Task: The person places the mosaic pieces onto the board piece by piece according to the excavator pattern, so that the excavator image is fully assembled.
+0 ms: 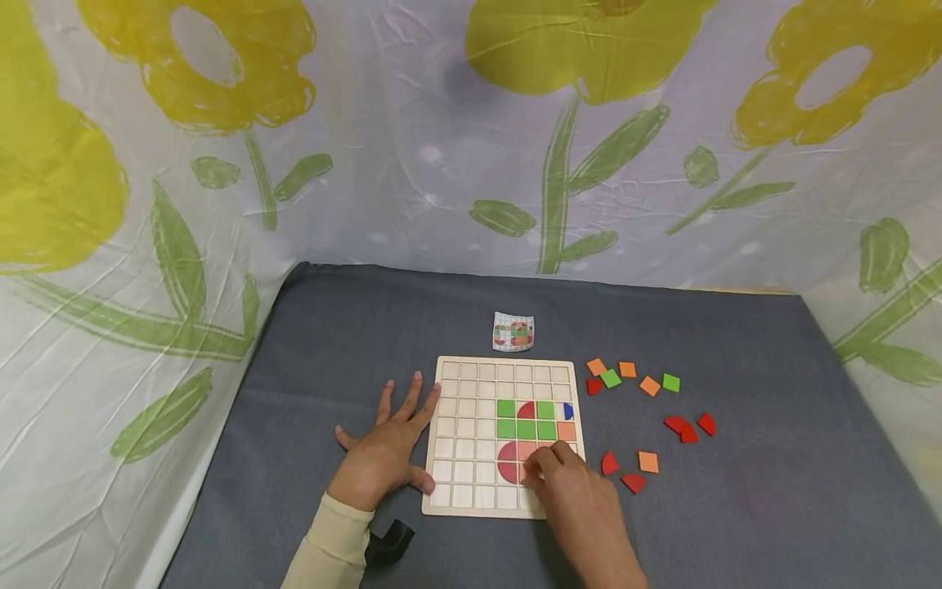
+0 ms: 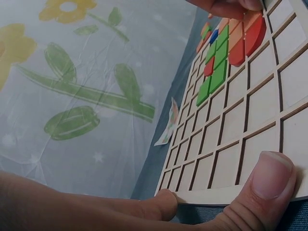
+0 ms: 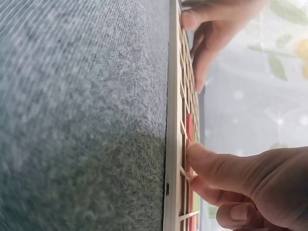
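Note:
A wooden grid board [image 1: 462, 450] lies flat, with green, red, orange and blue tiles in its right-hand cells. My left hand [image 1: 386, 454] spreads its fingers at the board's left side. Its thumb [image 2: 272, 175] rests on the rim, and a fingertip touches the edge further up. Over the lower right cells, my right hand [image 1: 581, 499] is curled, with thumb and finger pinched close together at an orange square tile [image 2: 253, 20], mostly hidden from the head view. Beside that tile, two red quarter-round tiles [image 1: 508, 462] form a half circle.
A small printed pattern card [image 1: 513, 332] lies behind the board. To the right are loose orange squares [image 1: 648, 462], green squares [image 1: 670, 382] and red quarter-round tiles [image 1: 633, 483]. A black curved object [image 1: 390, 542] sits by my left wrist. A flowered curtain [image 1: 412, 164] hangs behind the table.

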### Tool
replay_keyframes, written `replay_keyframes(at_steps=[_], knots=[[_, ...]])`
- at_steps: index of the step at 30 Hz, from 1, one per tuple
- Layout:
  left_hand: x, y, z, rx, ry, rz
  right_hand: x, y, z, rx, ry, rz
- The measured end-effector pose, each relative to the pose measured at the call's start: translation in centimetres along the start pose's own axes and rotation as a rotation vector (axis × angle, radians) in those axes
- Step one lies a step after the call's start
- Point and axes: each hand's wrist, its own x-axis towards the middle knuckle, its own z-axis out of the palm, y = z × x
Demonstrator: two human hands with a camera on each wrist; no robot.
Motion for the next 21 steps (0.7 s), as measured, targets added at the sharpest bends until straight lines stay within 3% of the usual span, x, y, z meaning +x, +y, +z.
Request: replay_keyframes(at_steps=[12,14,18,21], knots=[[2.2,-2.6,3.0,-0.004,0.025,0.019,0.0,0.8,-0.5,0.082,-0.011,0.023],[2.2,-2.6,2.9,-0.005,0.032,0.024,0.0,1.3,-0.7,0.095,-0.012,0.041],[1.1,-1.3,1.4,-0.003,0.010,0.016,0.2,2.6,-1.2,0.095,-0.008,0.086],[1.3,-1.5,1.5,-0.015,-0.003,0.010,0.4,3.9,-1.7,0.095,-0.021,0.143]])
